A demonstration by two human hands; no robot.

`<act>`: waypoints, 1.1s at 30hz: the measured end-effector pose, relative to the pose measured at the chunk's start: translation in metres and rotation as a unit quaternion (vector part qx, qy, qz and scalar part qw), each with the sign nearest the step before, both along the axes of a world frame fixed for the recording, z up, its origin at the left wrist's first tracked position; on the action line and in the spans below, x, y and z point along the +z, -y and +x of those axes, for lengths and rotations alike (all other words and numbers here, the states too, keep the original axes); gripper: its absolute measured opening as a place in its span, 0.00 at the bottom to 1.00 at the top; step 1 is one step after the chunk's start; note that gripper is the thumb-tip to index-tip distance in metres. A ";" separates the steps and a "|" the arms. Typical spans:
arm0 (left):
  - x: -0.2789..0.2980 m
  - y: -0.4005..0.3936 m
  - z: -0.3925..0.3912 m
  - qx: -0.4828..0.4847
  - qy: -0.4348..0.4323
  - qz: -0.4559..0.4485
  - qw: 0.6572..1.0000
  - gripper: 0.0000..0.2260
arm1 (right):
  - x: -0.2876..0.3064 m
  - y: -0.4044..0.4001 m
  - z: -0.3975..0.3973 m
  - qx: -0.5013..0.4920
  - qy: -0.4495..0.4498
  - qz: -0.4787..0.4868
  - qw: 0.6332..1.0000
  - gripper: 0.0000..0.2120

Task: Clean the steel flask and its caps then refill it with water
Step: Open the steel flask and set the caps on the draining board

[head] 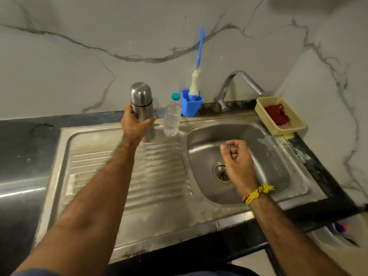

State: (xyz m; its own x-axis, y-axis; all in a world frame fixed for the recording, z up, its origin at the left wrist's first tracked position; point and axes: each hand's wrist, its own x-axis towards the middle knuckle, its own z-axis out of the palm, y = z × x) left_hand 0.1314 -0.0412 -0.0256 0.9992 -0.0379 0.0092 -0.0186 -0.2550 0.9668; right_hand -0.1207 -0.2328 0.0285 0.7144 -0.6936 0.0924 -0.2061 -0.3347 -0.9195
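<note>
At centre frame the capped flask (141, 108) is gripped upright by the left hand (135, 122), the right hand (236, 156) loosely curled and empty over the sink (278, 156), so cleaning is judged unstarted

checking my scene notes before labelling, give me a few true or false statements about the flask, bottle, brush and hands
1. The left hand has its grip around the cylindrical steel flask, which stands upright with its cap on. True.
2. The clear plastic water bottle with a teal cap lies on its side in the basin. False: it stands upright on the drainboard beside the flask.
3. The blue-handled bottle brush stands in the blue plastic holder. True.
4. The right hand holds the red cloth. False: it holds nothing, loosely curled over the steel sink basin; the cloth lies in the beige tray.
</note>
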 end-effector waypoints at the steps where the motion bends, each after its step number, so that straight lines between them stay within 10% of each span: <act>1: -0.001 0.002 0.002 0.009 0.004 0.008 1.000 0.32 | 0.000 -0.001 0.000 0.000 -0.002 0.000 1.000 0.09; 11: 0.003 -0.018 -0.084 0.056 0.137 0.053 0.988 0.24 | -0.006 0.001 0.006 0.033 0.033 0.047 0.998 0.08; 26: 0.013 0.055 -0.278 0.104 0.072 0.063 0.990 0.28 | 0.047 0.036 -0.014 0.282 0.010 0.159 0.946 0.08; 33: 0.030 0.094 -0.336 0.077 0.071 0.216 0.971 0.32 | 0.078 0.052 -0.068 0.418 -0.132 -0.243 0.866 0.39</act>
